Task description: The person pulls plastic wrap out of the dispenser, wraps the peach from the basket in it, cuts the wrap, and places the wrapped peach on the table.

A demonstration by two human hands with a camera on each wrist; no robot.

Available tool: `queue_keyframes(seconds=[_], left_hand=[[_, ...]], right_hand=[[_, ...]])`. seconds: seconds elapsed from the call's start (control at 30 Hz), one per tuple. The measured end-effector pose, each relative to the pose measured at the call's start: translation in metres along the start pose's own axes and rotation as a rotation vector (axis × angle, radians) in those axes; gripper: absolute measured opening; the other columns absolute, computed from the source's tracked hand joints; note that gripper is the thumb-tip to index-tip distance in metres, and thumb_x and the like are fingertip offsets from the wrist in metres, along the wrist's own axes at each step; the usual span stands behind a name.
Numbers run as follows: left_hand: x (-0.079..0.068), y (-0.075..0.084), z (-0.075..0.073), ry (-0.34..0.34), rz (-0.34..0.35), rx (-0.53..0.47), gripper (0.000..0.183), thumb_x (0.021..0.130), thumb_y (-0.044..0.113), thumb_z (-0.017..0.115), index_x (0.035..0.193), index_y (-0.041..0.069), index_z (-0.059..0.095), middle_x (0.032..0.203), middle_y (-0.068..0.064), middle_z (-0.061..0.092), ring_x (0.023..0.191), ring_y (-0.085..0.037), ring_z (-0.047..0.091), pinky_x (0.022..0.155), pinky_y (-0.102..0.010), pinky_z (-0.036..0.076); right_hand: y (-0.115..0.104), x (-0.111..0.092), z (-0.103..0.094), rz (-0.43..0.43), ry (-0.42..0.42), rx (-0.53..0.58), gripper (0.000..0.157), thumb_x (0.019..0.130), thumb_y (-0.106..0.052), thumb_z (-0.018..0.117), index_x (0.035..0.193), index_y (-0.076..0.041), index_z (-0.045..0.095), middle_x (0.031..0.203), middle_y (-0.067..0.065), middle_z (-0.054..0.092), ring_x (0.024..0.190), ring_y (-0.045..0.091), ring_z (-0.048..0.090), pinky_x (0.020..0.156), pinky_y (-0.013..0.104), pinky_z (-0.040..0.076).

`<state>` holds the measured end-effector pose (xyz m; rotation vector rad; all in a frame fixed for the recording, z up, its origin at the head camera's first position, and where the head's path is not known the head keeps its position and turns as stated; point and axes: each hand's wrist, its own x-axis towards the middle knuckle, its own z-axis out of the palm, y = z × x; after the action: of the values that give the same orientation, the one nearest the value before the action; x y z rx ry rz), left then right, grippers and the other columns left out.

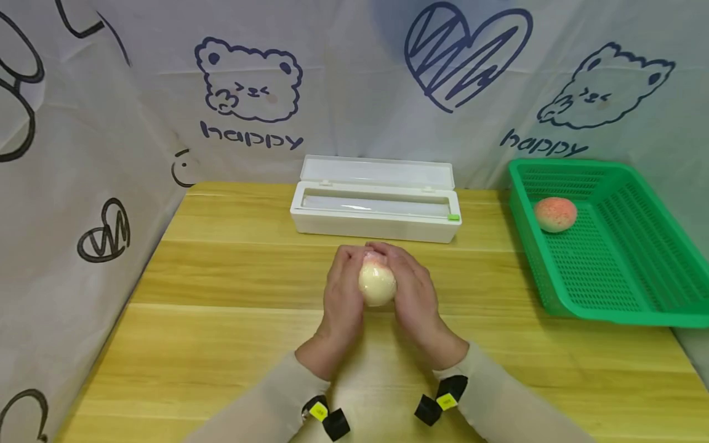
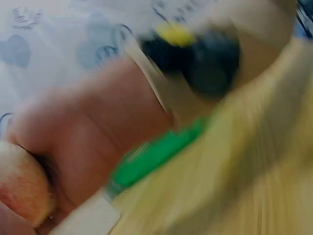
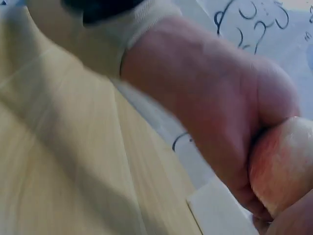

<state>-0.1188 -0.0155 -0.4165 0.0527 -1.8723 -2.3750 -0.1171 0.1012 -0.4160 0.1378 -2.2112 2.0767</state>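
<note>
A pale peach (image 1: 378, 284) with a pink top is held between both hands above the middle of the table. Its surface looks glossy, as if under clear film. My left hand (image 1: 344, 289) curves around its left side, and my right hand (image 1: 412, 292) wraps the right side, with the fingers meeting at the far side. In the left wrist view the peach (image 2: 24, 183) shows red blush next to the palm. The right wrist view also has the peach (image 3: 283, 166) against the palm. Some fingertips are hidden behind it.
Behind the hands stands a white cling film box (image 1: 376, 229), lid raised, a roll inside and a green slider (image 1: 453, 218) at its right end. At the right, a green basket (image 1: 570, 311) holds another peach (image 1: 556, 214). A drawn-on white cloth (image 1: 354, 74) hangs behind the wooden table (image 1: 221, 344).
</note>
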Motion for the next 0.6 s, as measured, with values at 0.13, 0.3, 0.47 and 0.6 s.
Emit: queue_keyframes(seconds=[0.13,0.3,0.47,0.6], left_hand=[[0.008,0.01,-0.005,-0.041,-0.281,-0.31,0.043,0.116,0.037,0.037,0.119,0.003,0.063,0.121,-0.005,0.063,0.108,-0.013,0.062,0.09,-0.025,0.054],[0.015,0.027,-0.031,-0.407,-0.463,-0.276,0.06,0.114,0.05,0.032,0.151,0.003,0.043,0.147,-0.021,0.054,0.105,-0.019,0.075,0.093,-0.036,0.062],[0.022,0.035,-0.051,-0.595,-0.294,0.242,0.074,0.106,0.041,0.063,0.168,0.027,0.024,0.168,-0.015,0.032,0.111,-0.032,0.073,0.087,-0.039,0.063],[0.028,0.034,-0.059,-0.649,-0.077,0.496,0.09,0.092,0.026,0.085,0.164,0.04,0.034,0.166,-0.002,0.035,0.124,-0.029,0.06,0.092,-0.039,0.06]], right_hand=[[0.007,0.006,-0.009,-0.112,-0.117,-0.157,0.051,0.112,-0.041,0.047,0.155,-0.014,0.052,0.155,0.013,0.054,0.143,0.03,0.051,0.121,0.052,0.037],[0.005,0.015,-0.019,-0.039,-0.151,-0.226,0.055,0.109,-0.047,0.054,0.153,-0.012,0.052,0.145,0.016,0.058,0.13,0.03,0.057,0.109,0.048,0.048],[-0.007,0.025,-0.024,0.375,-0.148,0.055,0.07,0.11,-0.062,0.037,0.137,-0.003,0.059,0.117,0.01,0.064,0.095,0.016,0.065,0.081,0.028,0.057],[-0.012,0.024,-0.027,0.446,-0.306,0.116,0.081,0.106,-0.072,0.029,0.147,-0.006,0.053,0.118,0.012,0.064,0.082,0.017,0.069,0.07,0.031,0.061]])
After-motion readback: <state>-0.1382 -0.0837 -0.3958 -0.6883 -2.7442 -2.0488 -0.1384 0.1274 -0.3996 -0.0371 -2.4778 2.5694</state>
